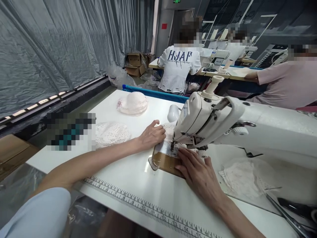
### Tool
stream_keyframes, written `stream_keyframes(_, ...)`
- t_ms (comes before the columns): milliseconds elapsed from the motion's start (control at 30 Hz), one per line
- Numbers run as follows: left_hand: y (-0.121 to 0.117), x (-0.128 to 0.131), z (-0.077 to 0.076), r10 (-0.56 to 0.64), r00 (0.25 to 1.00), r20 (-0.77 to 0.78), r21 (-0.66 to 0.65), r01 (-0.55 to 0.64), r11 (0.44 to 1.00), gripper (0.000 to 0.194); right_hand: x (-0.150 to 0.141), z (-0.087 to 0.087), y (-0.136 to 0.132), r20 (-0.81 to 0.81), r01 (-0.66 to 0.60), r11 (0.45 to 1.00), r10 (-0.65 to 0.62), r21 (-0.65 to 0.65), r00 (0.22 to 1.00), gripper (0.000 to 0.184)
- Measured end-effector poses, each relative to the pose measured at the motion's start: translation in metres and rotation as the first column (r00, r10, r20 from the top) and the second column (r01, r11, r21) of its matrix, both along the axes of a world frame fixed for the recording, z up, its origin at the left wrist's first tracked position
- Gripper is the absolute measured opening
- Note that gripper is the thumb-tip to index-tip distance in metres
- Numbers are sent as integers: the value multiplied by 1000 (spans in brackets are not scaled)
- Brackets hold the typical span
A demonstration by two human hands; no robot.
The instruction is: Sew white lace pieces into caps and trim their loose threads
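Note:
A white sewing machine (223, 122) stands on the white table (138, 195), its needle over a small piece of white lace fabric (169, 145) on the plate. My left hand (151, 135) lies on the fabric left of the needle, fingers curled down onto it. My right hand (198, 172) lies flat with fingers stretched out, pressing the fabric's near edge just in front of the presser foot. A brown patch of the machine bed (165, 163) shows beside my right hand.
Lace pieces lie on the table: a stack (132, 103) at the back, one (111, 134) at the left, more (241, 178) under the machine arm. Scissors (292, 211) rest at the right. A ruler (148, 208) runs along the front edge. Other people sit at machines behind.

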State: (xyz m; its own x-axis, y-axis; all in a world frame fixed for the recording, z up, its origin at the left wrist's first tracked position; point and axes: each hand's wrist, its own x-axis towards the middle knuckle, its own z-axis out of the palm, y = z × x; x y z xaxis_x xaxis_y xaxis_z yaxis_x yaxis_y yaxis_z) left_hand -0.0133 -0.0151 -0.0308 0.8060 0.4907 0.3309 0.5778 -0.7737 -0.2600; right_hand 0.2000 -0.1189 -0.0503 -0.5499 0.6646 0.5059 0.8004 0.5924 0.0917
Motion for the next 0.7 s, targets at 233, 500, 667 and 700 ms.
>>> stream_keyframes(233,-62,-29,25,-45,997,-64,-93,39,995,30,-39,27,-7,-132,-223,971,211,-89,969,34)
stream_keyframes(500,-155,-68,49,467,831,302,-953,267,142,26,-61,64,-16,-552,-581,108,213,-806,806,18)
stream_keyframes(667,-211,-55,35,795,576,194,-820,540,-191,29,-37,70,-67,-590,-591,-89,-37,-802,806,26)
stream_keyframes(700,-221,-51,32,822,533,202,-786,588,-188,29,-32,69,-81,-607,-610,-107,-65,-785,792,30)
